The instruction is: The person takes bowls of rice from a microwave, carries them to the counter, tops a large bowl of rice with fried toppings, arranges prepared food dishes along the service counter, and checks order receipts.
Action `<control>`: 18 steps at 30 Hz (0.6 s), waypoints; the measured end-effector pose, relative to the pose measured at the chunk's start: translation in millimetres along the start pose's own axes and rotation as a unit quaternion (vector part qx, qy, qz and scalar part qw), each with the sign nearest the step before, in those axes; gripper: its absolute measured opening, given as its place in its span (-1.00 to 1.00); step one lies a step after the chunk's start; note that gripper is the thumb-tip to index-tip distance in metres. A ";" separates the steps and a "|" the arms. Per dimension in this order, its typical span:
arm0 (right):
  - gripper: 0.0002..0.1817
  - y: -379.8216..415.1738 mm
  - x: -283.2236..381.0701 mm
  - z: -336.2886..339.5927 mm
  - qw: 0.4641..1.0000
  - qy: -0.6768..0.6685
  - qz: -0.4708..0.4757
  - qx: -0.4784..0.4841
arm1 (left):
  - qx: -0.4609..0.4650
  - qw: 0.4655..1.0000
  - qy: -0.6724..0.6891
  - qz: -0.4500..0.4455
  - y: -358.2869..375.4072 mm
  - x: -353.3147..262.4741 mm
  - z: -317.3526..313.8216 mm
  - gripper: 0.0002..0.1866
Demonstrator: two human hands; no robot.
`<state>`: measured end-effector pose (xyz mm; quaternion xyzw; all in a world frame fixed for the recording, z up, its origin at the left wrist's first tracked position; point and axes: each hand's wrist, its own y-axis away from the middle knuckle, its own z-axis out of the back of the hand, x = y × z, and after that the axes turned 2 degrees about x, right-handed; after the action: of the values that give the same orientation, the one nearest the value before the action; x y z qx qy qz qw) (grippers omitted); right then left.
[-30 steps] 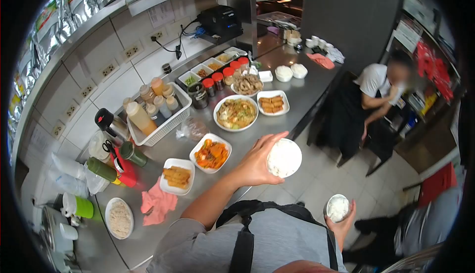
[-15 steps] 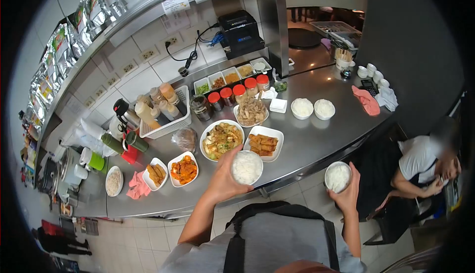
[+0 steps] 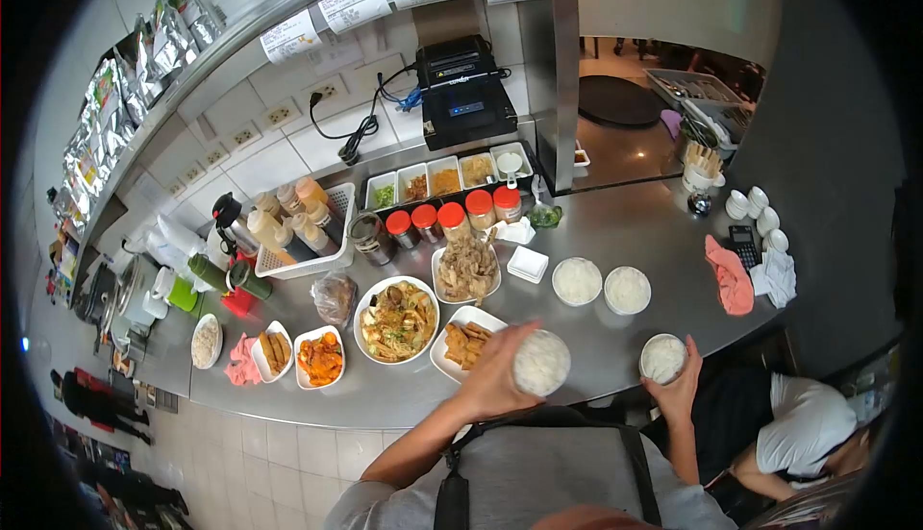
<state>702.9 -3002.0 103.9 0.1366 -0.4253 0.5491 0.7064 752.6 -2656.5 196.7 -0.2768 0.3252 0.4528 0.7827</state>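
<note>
My left hand (image 3: 495,379) is wrapped round a white bowl of rice (image 3: 541,363), held above the counter's front edge and partly covering the square dish of fried rolls (image 3: 463,345). Further right, my right hand (image 3: 677,391) grips a smaller-looking bowl of rice (image 3: 663,359) by its right side, also near the front edge. Two more rice bowls stand on the counter beyond my hands, one (image 3: 577,282) beside the other (image 3: 628,291). Left of my left hand are a round bowl of noodles with vegetables (image 3: 396,319) and a dish of sliced meat (image 3: 467,269).
Several red-lidded jars (image 3: 452,221) line the back below a topping tray (image 3: 445,182). A black printer (image 3: 468,98) stands behind. At the right lie a pink cloth (image 3: 728,275) and a calculator (image 3: 743,246). A person in a white shirt (image 3: 808,424) is low at the right.
Both bowls of rice stay in my hands. The view has shifted, and my left hand with its bowl is further right, now over the fried rolls' dish. The person at the right has bent lower.
</note>
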 end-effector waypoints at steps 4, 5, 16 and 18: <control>0.23 -35.6 -58.6 -15.8 0.998 -0.040 0.043 0.038 | 0.000 0.999 0.034 -0.003 -33.7 42.5 -98.6 0.13; 0.25 -40.7 -61.7 -16.7 0.998 -0.038 0.045 0.037 | -0.005 0.999 0.033 0.005 -35.9 43.2 -108.9 0.13; 0.22 -162.7 -126.1 -38.8 0.978 -0.194 0.069 0.032 | -0.062 0.992 -0.046 0.096 -82.0 32.8 -112.5 0.09; 0.18 -197.7 -132.6 -44.8 0.965 -0.257 0.057 0.007 | -0.020 0.992 0.039 0.122 -98.9 1.3 -87.6 0.09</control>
<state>894.8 -3131.0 31.6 0.2533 -0.5956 0.5382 0.5399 818.4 -2762.8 153.8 -0.2684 0.3778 0.5400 0.7026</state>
